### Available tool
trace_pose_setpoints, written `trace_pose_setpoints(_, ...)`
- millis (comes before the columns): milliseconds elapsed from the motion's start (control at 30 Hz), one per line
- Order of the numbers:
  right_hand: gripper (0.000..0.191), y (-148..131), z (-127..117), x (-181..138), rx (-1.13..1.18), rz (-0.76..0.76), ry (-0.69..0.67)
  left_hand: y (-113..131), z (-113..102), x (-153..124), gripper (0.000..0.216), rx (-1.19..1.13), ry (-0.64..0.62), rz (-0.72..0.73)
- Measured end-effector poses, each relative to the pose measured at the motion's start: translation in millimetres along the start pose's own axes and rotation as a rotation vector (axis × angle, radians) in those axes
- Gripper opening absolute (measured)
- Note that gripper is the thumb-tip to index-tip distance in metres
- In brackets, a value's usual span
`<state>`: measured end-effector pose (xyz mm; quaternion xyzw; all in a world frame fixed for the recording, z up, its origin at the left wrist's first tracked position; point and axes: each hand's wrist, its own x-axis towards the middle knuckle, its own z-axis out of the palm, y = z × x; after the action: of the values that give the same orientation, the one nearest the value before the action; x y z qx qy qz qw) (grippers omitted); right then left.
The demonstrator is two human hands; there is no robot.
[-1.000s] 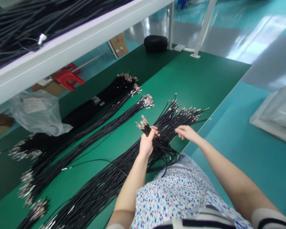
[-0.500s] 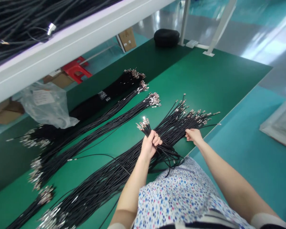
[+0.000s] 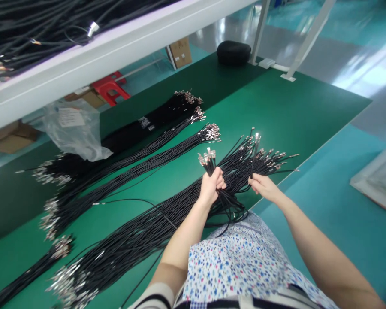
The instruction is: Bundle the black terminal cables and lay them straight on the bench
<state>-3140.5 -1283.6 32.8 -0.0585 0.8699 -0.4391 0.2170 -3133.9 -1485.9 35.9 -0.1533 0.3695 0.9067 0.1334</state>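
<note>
My left hand (image 3: 213,185) is closed round a small bunch of black cables (image 3: 209,159), their metal terminal ends pointing up out of the fist. Their lengths loop down below the hand. To the right, my right hand (image 3: 263,186) pinches one single black cable (image 3: 254,156), which stands up with its shiny end on top. Beneath both hands a large pile of black cables (image 3: 167,214) lies diagonally along the green table (image 3: 296,111). Its terminals fan out at the far right and at the lower left.
More cable bundles (image 3: 161,152) lie farther back, next to a clear plastic bag (image 3: 80,133). A white shelf edge (image 3: 109,51) crosses the upper left, with cables on it. A black case (image 3: 233,53) sits by the metal posts. Red stool (image 3: 111,88) and cartons stand beyond.
My right hand has raised a single cable upright from the pile. My left hand still grips its bunch, slightly farther right in view. The camera view has shifted a little.
</note>
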Motion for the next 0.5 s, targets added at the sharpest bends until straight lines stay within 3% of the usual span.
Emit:
trace_pose_setpoints(100,0.024,-18,5,-8,-0.143,-0.177,-0.116,-2,10,3,0.034,0.034,0.008,0.031)
trace_pose_setpoints(200,0.025,-24,13,-12,-0.272,-0.280,-0.117,-2,13,4,0.035,0.044,-0.010,0.056)
trace_pose_setpoints(500,0.019,-40,31,-15,-0.732,-0.304,-0.100,-5,24,-3,0.038,0.120,-0.015,0.121)
